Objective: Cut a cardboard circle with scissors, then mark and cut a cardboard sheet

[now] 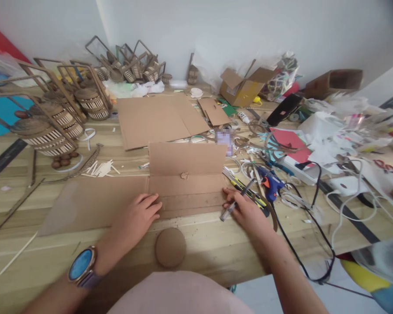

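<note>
A creased sheet of brown cardboard point(190, 183) lies before me, its far panel tilted up and a small torn spot near its middle. My left hand point(140, 213) rests on the cardboard's left part, fingers stretched out and holding nothing. Between the fingers of my right hand point(245, 211) is a pen point(227, 213), slanting up to the right; the fingertips touch the sheet's right edge. Just beyond that hand lies a yellow and black utility knife point(249, 192), partly covered. A round cardboard disc point(170, 247) lies on the table close to my body.
Small woven baskets with tall handles point(55, 124) stand at left. Larger flat cardboard point(160, 120) lies behind the work. To the right are a blue glue gun point(271, 182), cables point(317, 209) and a power strip point(296, 169). An open carton point(245, 87) stands at the back.
</note>
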`<state>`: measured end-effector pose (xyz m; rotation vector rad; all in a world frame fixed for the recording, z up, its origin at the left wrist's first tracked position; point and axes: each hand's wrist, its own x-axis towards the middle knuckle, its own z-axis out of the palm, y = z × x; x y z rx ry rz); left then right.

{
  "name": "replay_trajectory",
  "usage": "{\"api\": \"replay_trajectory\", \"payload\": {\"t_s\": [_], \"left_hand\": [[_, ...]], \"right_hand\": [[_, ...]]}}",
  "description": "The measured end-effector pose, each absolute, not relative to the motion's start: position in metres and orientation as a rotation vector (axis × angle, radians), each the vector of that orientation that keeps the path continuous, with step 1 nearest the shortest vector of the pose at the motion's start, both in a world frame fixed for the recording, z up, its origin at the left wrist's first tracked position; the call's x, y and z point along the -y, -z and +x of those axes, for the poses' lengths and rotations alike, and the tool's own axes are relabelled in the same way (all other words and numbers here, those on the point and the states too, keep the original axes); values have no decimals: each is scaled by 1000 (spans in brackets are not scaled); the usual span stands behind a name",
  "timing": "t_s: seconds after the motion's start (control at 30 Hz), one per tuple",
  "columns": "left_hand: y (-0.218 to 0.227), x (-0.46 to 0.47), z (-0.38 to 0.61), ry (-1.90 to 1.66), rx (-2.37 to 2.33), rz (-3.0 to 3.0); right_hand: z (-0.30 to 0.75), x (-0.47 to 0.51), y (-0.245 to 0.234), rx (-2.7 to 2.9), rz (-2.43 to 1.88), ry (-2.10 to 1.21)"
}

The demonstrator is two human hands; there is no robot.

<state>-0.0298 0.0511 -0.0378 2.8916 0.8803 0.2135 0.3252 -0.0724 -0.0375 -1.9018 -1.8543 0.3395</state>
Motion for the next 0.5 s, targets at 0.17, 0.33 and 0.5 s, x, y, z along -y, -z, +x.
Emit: {"api": "replay_trajectory", "payload": {"t_s": [0.17,0.33,0.5], "left_hand": [[36,-51,-26,-231,-905,2860],[35,-49,-27,-252,-948,2788],[35,-49,-26,-268,-917,2817]], "right_hand": [[326,73,37,1832,-1924,-369],[324,72,36,1820,-1928,-403],[327,72,31,1828,-1913,-470]]}}
